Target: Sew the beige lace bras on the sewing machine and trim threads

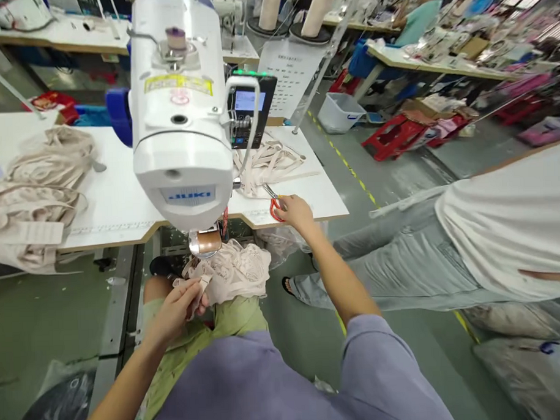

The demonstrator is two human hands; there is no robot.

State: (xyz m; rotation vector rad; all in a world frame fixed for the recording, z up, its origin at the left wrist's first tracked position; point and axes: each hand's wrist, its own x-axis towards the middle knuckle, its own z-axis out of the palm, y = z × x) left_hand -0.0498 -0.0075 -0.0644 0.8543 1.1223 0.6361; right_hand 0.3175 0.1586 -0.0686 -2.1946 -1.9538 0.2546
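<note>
My left hand [184, 302] pinches the end of a beige fabric strip [205, 282] above my lap. A gathered heap of beige fabric [243, 269] lies across my thighs beside it. My right hand [298, 212] is stretched out to the table's front edge, its fingers closed on the red handles of a pair of scissors [274, 209]. The scissor blades point away from me, towards a loose pile of beige straps [271, 164]. Between my hands stands a white sewing machine [182, 158], its lower head above the fabric on my lap.
Bundled beige straps [53, 163] cover the left part of the white table [118, 197]. A control panel [251, 110] and thread cones [269, 11] are behind the machine. A person in grey trousers [392, 261] stands close on my right. Red stools [392, 135] and a white bin [341, 111] stand farther back.
</note>
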